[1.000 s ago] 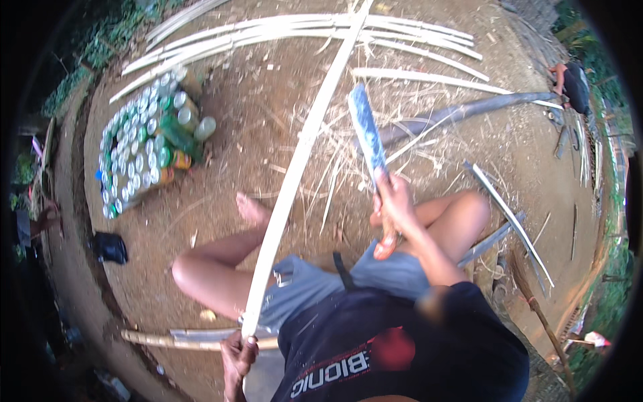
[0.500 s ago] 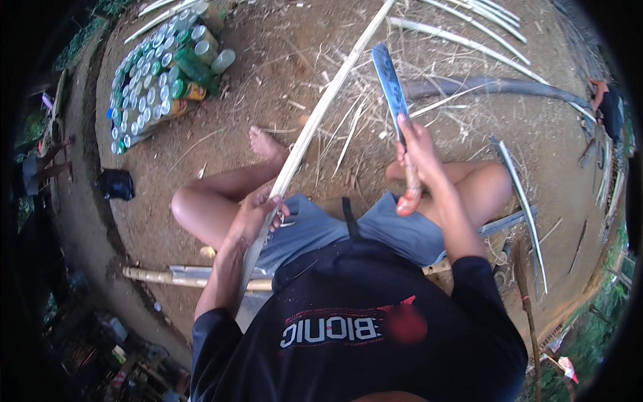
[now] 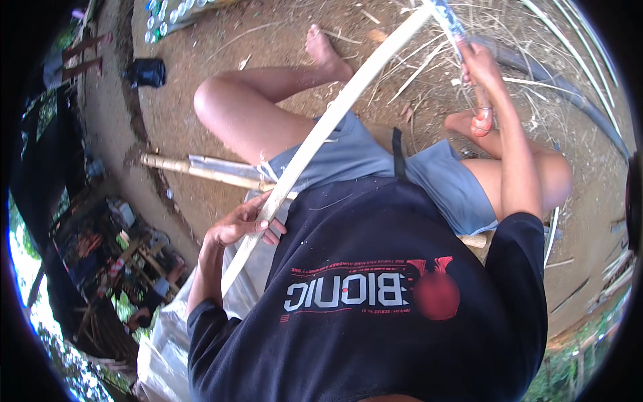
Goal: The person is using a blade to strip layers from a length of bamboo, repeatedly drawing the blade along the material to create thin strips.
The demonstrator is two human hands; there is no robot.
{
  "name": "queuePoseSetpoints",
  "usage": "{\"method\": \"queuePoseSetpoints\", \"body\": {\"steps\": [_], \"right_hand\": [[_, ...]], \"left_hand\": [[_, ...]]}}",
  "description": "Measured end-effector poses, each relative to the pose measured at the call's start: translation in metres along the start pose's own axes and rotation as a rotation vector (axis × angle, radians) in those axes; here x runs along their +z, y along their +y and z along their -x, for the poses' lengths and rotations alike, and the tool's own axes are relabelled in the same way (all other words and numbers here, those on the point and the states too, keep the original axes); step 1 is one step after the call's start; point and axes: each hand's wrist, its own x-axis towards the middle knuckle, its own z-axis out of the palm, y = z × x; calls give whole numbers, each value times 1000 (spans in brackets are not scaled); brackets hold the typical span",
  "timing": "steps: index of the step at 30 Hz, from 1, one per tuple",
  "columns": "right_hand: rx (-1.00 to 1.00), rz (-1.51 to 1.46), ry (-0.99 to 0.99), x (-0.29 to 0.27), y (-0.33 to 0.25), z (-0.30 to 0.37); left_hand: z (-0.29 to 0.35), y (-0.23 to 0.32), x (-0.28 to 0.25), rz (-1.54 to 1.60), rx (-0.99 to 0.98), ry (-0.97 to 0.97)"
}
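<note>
Left hand (image 3: 242,225) pinches bamboo strip (image 3: 341,100) near lower end, seemingly steadying it across left thigh (image 3: 274,130). Right hand (image 3: 481,65) clasps machete (image 3: 449,18), probably for blade control, beside strip's far end; contact unclear. Count: one held strip, one machete, one black bag (image 3: 145,72).

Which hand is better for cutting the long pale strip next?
Right, I think: the right hand holds the big knife near the far end of the long pale strip. The left hand is busy holding that strip.
</note>
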Motion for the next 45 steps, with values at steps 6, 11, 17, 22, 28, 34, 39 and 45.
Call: {"method": "queuePoseSetpoints", "body": {"steps": [6,11,17,22,28,34,39,45], "right_hand": [[15,-62,73,4,-17,-5],[-85,110,-5,8,-42,25],[-86,201,8,3,-28,26],[-293,395,-265,28,-33,73],[-154,212,-55,35,-21,64],[-28,135,-124,36,-40,69],[-198,330,-216,56,-44,105],[-286,293,-223,70,-40,123]], "left_hand": [[-27,2,34,-390,107,582],[-96,46,40,-629,306,693],[-128,60,35,-767,439,766],[-137,58,34,-799,456,826],[-136,52,34,-842,475,835],[-136,58,36,-805,463,830],[-136,56,31,-814,426,817],[-138,60,32,-817,450,805]]}}
